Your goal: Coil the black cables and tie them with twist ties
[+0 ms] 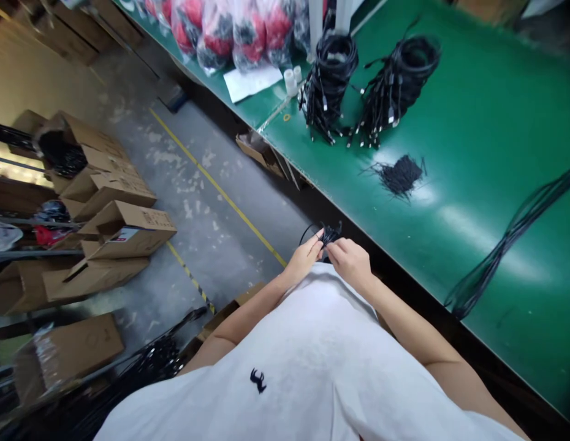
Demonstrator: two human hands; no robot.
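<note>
Both my hands meet just in front of my white shirt, beside the edge of the green table (487,122). My left hand (304,258) and my right hand (350,260) have their fingers pinched together on a small coil of black cable (330,234), which loops out to the left between them. Two big bundles of coiled black cables (328,79) (398,82) stand on the table farther off. A small heap of black ties (399,174) lies nearer to me on the table.
A long run of black cables (505,245) lies on the table at the right. Red and black bagged items (239,30), a white sheet (252,81) and small white cups (292,79) sit at the far end. Cardboard boxes (124,229) stand on the floor to the left.
</note>
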